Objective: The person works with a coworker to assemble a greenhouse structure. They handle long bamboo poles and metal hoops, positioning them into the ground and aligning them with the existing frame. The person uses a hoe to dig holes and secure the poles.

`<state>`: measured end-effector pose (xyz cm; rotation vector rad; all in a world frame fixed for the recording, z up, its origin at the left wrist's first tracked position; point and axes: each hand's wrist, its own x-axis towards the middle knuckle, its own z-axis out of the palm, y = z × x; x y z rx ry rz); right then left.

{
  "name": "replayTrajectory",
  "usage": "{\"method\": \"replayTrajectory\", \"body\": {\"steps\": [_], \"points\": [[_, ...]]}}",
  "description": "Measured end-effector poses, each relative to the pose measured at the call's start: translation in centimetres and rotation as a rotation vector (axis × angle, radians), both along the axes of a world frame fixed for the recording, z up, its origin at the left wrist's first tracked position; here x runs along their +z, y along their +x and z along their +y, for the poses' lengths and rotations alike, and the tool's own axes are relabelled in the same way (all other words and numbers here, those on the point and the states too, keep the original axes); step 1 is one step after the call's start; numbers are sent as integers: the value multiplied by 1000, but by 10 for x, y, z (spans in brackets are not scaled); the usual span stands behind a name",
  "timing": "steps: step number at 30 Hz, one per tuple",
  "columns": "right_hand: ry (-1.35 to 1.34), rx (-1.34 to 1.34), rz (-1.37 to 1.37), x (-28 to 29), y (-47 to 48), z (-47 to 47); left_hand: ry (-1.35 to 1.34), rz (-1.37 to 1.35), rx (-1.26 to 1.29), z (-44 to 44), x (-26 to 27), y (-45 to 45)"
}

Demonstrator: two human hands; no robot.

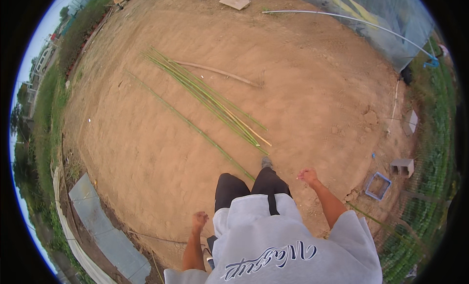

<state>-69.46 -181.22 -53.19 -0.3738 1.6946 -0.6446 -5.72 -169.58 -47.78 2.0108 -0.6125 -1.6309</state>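
Observation:
Both my hands hang beside my body, touching nothing that I can see. My left hand (200,219) is a little blurred, with loosely bent fingers above the bare soil. On the other side, my right hand (308,176) has its fingers partly spread and bent. A bundle of green bamboo poles (210,99) lies slantwise on the ground before me, with one yellowish pole (245,125) among them. Apart from the bundle, a single long green bamboo pole (190,125) runs back towards my legs. Beyond the bundle rests a curved brown stick (220,71).
A hollow concrete block (402,167) and a blue plastic crate (378,186) stand at right, near green plants (428,137). Plastic sheeting (388,23) and a white pipe (340,16) are at upper right. Grey sheet panels (106,229) lie at lower left.

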Motion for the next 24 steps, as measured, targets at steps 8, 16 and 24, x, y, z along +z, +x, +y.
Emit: {"method": "replayTrajectory", "body": {"steps": [8,16,24], "points": [[-30,-24,139,22,11,-40,-237,-172,-347,-226,11,-50],[321,-223,-339,-77,67,104,-259,-237,-587,-292,-32,-60],[359,28,-11,-94,105,48,-153,-268,-688,-268,-115,-103]]}}
